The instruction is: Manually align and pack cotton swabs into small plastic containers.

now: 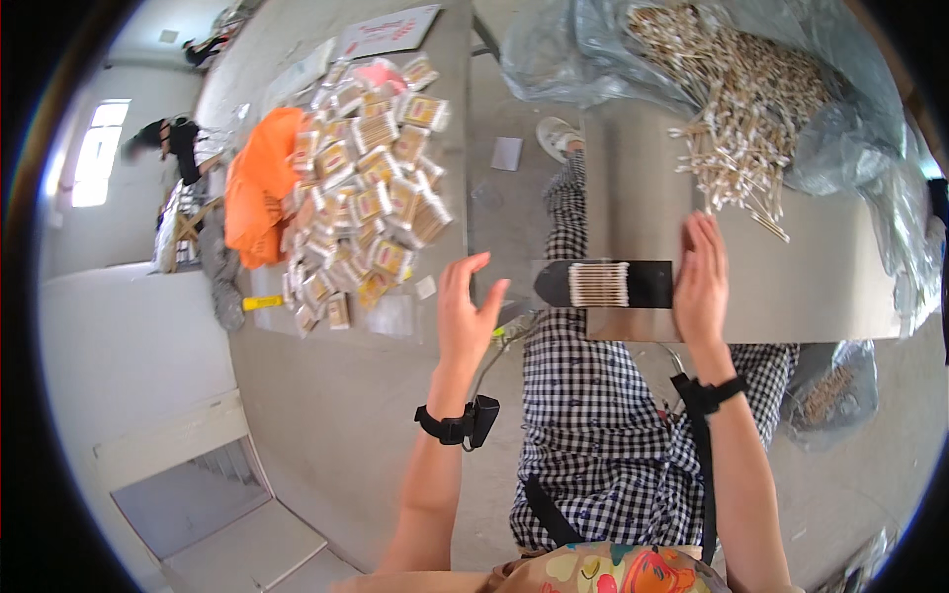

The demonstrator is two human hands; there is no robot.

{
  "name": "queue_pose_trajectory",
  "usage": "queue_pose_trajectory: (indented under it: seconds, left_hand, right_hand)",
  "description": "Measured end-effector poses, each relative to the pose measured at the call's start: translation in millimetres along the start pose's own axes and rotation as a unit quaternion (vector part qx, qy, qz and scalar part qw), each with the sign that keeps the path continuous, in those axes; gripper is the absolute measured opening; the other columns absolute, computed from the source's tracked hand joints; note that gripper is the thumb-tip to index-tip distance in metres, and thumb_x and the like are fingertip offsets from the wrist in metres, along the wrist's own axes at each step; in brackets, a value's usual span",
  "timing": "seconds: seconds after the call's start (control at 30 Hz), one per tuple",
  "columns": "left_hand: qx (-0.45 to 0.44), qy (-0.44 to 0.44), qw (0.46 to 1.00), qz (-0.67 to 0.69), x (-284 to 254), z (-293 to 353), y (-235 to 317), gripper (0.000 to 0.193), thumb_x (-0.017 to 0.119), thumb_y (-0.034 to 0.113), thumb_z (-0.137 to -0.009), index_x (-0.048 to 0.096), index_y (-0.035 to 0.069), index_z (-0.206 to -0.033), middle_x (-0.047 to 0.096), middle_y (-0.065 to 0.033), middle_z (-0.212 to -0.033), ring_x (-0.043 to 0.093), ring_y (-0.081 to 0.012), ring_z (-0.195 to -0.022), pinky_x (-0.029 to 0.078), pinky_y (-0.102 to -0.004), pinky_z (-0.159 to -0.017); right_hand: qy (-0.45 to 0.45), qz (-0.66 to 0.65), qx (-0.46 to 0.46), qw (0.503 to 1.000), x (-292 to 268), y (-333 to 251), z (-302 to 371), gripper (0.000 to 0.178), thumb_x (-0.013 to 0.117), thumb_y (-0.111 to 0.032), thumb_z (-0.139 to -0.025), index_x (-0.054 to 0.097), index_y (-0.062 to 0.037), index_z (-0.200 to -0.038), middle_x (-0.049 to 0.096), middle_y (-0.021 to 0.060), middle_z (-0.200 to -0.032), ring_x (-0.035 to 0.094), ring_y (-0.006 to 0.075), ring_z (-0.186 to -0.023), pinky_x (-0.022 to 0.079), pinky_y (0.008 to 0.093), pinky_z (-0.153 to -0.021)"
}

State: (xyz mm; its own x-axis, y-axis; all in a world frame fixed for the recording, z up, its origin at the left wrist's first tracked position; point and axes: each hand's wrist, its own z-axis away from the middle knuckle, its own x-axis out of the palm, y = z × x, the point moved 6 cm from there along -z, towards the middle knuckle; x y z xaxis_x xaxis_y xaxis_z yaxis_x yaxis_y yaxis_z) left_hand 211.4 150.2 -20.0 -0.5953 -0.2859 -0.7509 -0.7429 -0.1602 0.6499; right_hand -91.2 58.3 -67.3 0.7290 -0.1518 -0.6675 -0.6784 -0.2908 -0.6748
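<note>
A flat black holder (650,285) with a rounded left end lies across the left edge of the metal table, part of it sticking out past the edge. On it rests a single row of cotton swabs (599,286), side by side. My right hand (703,282) is at the holder's right end, its fingers stretched out and together; whether it presses on the holder I cannot tell. My left hand (465,311) hovers in the gap left of the holder, thumb and fingers apart, with nothing in it.
Loose cotton swabs (736,99) spill from a clear plastic bag (840,148) on the metal table (830,267). Left, another table (453,178) bears a heap of small swab packs (376,188), an orange bag (259,188) and a yellow marker-like item (263,302). A person (181,148) is far left.
</note>
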Motion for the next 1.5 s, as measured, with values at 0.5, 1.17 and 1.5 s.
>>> queue_pose_trajectory:
  seconds: [0.5,1.17,1.5]
  left_hand:
    - [-0.372,0.157,0.88,-0.25,-106,22,-217,0.034,0.077,0.025,-0.084,0.064,0.006,-0.109,0.064,-0.013,-0.11,0.062,-0.0326,-0.102,0.051,-0.0439,-0.088]
    - [-0.271,0.431,0.859,0.053,-145,66,-200,0.014,0.074,0.012,-0.087,0.068,0.0,-0.09,0.068,-0.0043,-0.08,0.064,-0.013,-0.075,0.051,-0.0268,-0.069]
    - [-0.086,0.026,0.957,0.276,4,81,38,0.014,0.069,0.012,-0.093,0.067,0.002,-0.103,0.067,-0.0047,-0.095,0.063,-0.011,-0.08,0.052,-0.0249,-0.073]
  right_hand:
    - [-0.018,0.057,-0.049,0.997,-5,3,3,0.032,0.047,-0.001,-0.097,0.058,-0.0022,-0.127,0.055,0.0105,-0.14,0.048,0.03,-0.135,0.039,0.0422,-0.113]
    - [-0.028,0.041,-0.042,0.998,-1,11,3,0.032,0.045,-0.005,-0.098,0.059,-0.0026,-0.127,0.054,0.0112,-0.141,0.048,0.0307,-0.134,0.038,0.0409,-0.112]
    - [-0.023,-0.288,0.141,0.947,-26,-9,13,0.033,0.058,0.002,-0.092,0.057,0.0019,-0.125,0.06,0.0166,-0.13,0.054,0.0267,-0.128,0.041,0.0396,-0.109]
